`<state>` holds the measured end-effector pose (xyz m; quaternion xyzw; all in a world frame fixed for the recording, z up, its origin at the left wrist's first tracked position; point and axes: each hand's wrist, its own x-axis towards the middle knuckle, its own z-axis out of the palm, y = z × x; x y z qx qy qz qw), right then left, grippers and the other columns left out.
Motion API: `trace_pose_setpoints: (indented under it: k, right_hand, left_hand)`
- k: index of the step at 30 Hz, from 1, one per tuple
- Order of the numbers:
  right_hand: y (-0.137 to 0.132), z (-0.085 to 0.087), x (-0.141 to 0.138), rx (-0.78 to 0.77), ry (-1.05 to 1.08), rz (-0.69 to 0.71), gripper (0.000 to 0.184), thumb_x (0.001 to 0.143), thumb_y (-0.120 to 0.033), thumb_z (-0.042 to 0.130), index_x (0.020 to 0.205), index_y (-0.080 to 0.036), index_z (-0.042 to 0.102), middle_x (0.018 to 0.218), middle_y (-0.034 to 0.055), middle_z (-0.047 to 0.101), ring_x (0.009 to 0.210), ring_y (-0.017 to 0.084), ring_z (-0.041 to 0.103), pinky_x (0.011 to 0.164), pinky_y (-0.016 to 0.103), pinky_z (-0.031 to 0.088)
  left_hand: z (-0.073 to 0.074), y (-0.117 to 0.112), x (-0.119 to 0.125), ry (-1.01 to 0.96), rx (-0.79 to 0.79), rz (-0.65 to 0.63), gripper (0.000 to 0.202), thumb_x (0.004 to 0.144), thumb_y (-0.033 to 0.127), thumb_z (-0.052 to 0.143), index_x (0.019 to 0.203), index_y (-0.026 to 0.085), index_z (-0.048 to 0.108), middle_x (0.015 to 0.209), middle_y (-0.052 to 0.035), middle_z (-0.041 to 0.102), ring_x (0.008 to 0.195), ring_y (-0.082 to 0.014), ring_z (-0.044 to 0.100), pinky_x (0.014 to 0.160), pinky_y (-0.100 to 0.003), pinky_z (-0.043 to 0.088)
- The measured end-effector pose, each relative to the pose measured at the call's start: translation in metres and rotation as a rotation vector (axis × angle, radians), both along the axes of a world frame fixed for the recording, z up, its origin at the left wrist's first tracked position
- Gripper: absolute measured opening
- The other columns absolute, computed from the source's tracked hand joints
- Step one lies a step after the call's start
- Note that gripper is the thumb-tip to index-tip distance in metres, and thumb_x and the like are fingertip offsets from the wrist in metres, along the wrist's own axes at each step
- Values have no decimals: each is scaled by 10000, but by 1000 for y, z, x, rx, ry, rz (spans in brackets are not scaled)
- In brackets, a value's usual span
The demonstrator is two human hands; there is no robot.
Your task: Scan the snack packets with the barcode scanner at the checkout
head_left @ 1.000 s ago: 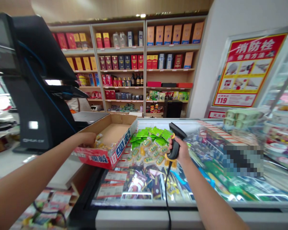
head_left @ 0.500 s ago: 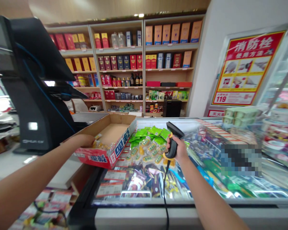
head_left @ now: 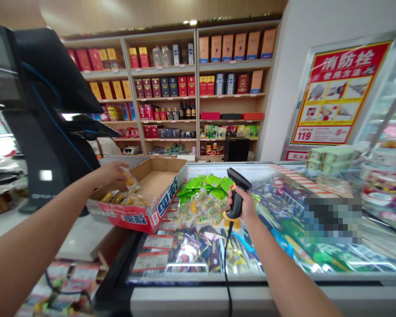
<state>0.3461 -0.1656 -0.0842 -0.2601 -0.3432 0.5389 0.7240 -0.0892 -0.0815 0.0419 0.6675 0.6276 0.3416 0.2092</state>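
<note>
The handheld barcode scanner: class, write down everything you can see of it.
The handheld barcode scanner is pistol-shaped and black, apparently plastic, with an orange-yellow band looped around its body. The person's right hand grips its handle, its angled head tilted up and pointing away. It is held above vacuum-packed snacks in the chest freezer, touching only the hand. A black cable hangs down from its base.
</note>
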Motion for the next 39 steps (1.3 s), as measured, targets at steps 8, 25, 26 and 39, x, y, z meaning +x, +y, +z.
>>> trace_pose_setpoints:
  k: [8, 25, 26, 39]
  right_hand:
    - [-1, 0, -1, -8, -12, 20, 276, 654, -340, 742, 813, -170, 593, 561, -36, 601, 375, 106, 526, 350, 224, 466]
    - [-12, 6, -8, -16, -111, 151, 266, 673, -361, 726, 829, -174, 619, 581, -26, 613, 376, 99, 521, 339, 211, 458]
    - [-14, 6, -8, -21, -138, 192, 264, 676, -362, 723, 833, -175, 623, 586, -23, 616, 376, 100, 520, 334, 213, 458]
    - [-19, 0, -14, 0, -465, 448, 299, 700, -389, 714, 843, -142, 624, 565, -3, 609, 372, 100, 542, 351, 194, 437]
  left_hand:
    - [-9, -41, 134, -1049, -32, -364, 266, 689, 31, 673, 939, 102, 619, 816, -26, 690, 742, -107, 638, 729, -217, 499]
    - [-104, -45, 216, -1477, -558, -563, 217, 700, 72, 523, 867, 99, 658, 801, -77, 640, 598, -74, 539, 435, -141, 406]
    - [-106, -46, 216, -1472, -552, -582, 245, 677, 83, 517, 871, 92, 667, 795, -84, 643, 602, -84, 542, 440, -151, 412]
    - [-119, -32, 213, -1811, -470, -463, 352, 786, 129, 417, 1085, 91, 600, 956, -132, 701, 871, -194, 684, 782, -337, 545]
